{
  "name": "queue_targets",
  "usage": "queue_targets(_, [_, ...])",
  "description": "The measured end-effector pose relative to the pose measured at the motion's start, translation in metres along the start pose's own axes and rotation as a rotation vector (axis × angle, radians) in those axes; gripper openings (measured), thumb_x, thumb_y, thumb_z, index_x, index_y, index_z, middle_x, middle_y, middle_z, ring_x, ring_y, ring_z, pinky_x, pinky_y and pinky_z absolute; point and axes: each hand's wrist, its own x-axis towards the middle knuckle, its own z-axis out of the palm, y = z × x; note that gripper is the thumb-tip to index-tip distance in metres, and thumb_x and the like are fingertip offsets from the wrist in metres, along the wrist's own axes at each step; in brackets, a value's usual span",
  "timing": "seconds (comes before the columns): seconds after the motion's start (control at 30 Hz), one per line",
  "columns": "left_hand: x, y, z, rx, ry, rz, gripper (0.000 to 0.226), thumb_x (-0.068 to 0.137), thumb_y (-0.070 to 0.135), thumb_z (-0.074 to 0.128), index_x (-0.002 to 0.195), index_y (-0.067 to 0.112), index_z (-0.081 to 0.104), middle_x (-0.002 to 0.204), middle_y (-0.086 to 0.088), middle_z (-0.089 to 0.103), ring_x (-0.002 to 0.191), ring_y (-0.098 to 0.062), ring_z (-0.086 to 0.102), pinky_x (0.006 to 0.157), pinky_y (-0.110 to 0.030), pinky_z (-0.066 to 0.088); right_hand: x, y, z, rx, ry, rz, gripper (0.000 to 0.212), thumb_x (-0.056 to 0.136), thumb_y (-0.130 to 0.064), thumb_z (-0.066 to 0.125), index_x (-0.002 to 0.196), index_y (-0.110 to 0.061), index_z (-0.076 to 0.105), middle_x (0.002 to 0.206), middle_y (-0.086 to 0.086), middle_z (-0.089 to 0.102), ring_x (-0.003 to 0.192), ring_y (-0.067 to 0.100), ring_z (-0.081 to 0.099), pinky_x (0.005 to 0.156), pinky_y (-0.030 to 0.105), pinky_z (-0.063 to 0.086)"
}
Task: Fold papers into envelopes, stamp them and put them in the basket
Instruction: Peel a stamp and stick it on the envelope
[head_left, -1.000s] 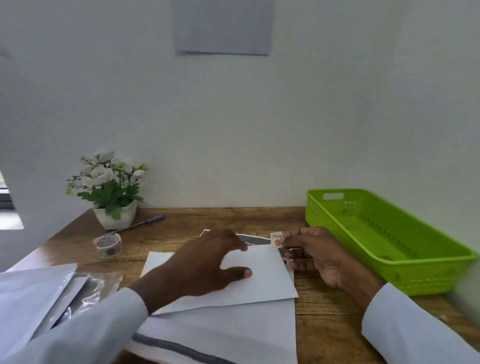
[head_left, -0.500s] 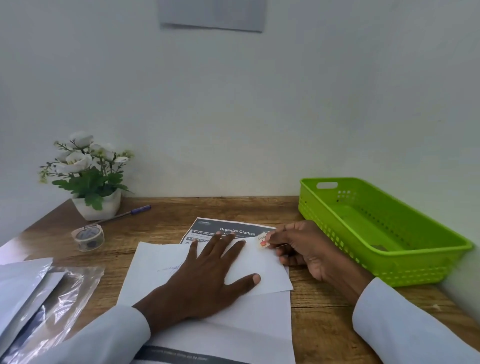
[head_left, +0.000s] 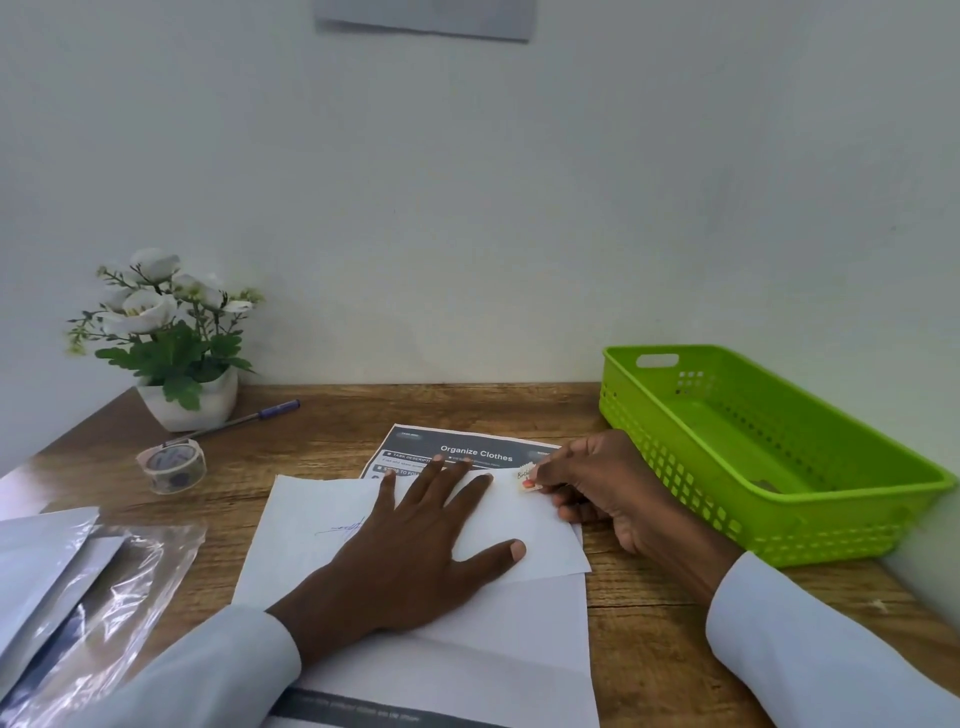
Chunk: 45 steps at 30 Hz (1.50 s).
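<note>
White envelope (head_left: 524, 530) is lying flat on the wooden desk (head_left: 649, 613), long axis running left to right, and I am watching my left hand (head_left: 415, 540) pressing it down with fingers spread straight. My right hand (head_left: 608, 493) is pinching the small stamp (head_left: 525, 479) at the envelope's far right corner, so that hand is the nearer one for sticking it. Green basket (head_left: 831, 540) is sitting just right of the right hand, with open desk between for sliding the envelope over.
</note>
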Motion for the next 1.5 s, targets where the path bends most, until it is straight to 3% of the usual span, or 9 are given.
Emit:
queue_targets(0.27, [-0.001, 0.001, -0.001, -0.004, -0.010, 0.000, 0.089, 0.077, 0.080, 0.010, 0.153, 0.036, 0.001, 0.162, 0.015, -0.006, 0.147, -0.005, -0.015, 0.120, -0.045, -0.008, -0.001, 0.004, 0.003, -0.091, -0.002, -0.058, 0.031, 0.071, 0.004, 0.081, 0.095, 0.015, 0.065, 0.061, 0.011, 0.061, 0.043, 0.013, 0.051, 0.038, 0.019, 0.045])
queue_targets(0.43, [-0.001, 0.002, -0.001, -0.003, -0.003, -0.004, 0.087, 0.077, 0.080, 0.012, 0.153, 0.037, 0.003, 0.162, 0.015, -0.004, 0.147, -0.005, -0.016, 0.120, -0.045, -0.009, 0.001, 0.007, 0.003, -0.179, 0.035, -0.108, 0.033, 0.065, -0.004, 0.088, 0.086, 0.007, 0.065, 0.055, 0.007, 0.059, 0.039, 0.015, 0.050, 0.042, 0.023, 0.044])
queue_targets(0.63, [0.001, 0.001, 0.000, -0.009, -0.006, -0.003, 0.090, 0.074, 0.082, 0.008, 0.153, 0.037, 0.002, 0.162, 0.015, -0.005, 0.147, -0.005, -0.017, 0.120, -0.045, -0.011, 0.001, 0.008, -0.002, -0.172, -0.027, -0.090, 0.039, 0.066, -0.004, 0.088, 0.092, -0.001, 0.058, 0.055, 0.006, 0.056, 0.037, 0.014, 0.048, 0.040, 0.024, 0.043])
queue_targets(0.93, [0.002, 0.000, 0.000, 0.019, -0.023, -0.001, 0.092, 0.072, 0.082, 0.004, 0.153, 0.038, 0.001, 0.162, 0.015, -0.007, 0.147, -0.007, -0.016, 0.119, -0.048, -0.011, 0.017, 0.011, 0.006, -0.344, 0.070, -0.208, 0.039, 0.066, -0.022, 0.090, 0.062, -0.013, 0.053, 0.047, 0.006, 0.059, 0.036, 0.017, 0.050, 0.044, 0.024, 0.041])
queue_targets(1.07, [0.003, -0.001, 0.001, 0.027, -0.028, 0.000, 0.091, 0.073, 0.082, 0.004, 0.153, 0.038, 0.000, 0.162, 0.014, -0.007, 0.148, -0.008, -0.015, 0.119, -0.050, -0.010, 0.020, 0.013, 0.004, -0.351, 0.072, -0.208, 0.031, 0.074, -0.017, 0.085, 0.065, -0.011, 0.055, 0.048, 0.007, 0.059, 0.036, 0.017, 0.050, 0.045, 0.024, 0.042])
queue_targets(1.23, [0.002, 0.000, 0.000, 0.040, -0.032, -0.002, 0.088, 0.078, 0.079, 0.009, 0.153, 0.035, -0.002, 0.162, 0.014, -0.008, 0.148, -0.008, -0.015, 0.119, -0.051, -0.009, 0.014, 0.008, -0.006, -0.278, -0.050, -0.155, 0.021, 0.076, -0.001, 0.080, 0.080, -0.002, 0.059, 0.054, 0.010, 0.058, 0.034, 0.014, 0.051, 0.045, 0.027, 0.045])
queue_targets(1.5, [0.002, 0.001, 0.000, 0.027, -0.035, 0.001, 0.098, 0.070, 0.083, 0.002, 0.154, 0.032, -0.002, 0.162, 0.014, -0.007, 0.147, -0.007, -0.015, 0.119, -0.049, -0.011, 0.008, 0.005, -0.015, -0.252, -0.161, -0.088, 0.037, 0.070, -0.006, 0.086, 0.096, 0.005, 0.062, 0.056, 0.008, 0.060, 0.035, 0.010, 0.051, 0.038, 0.020, 0.047])
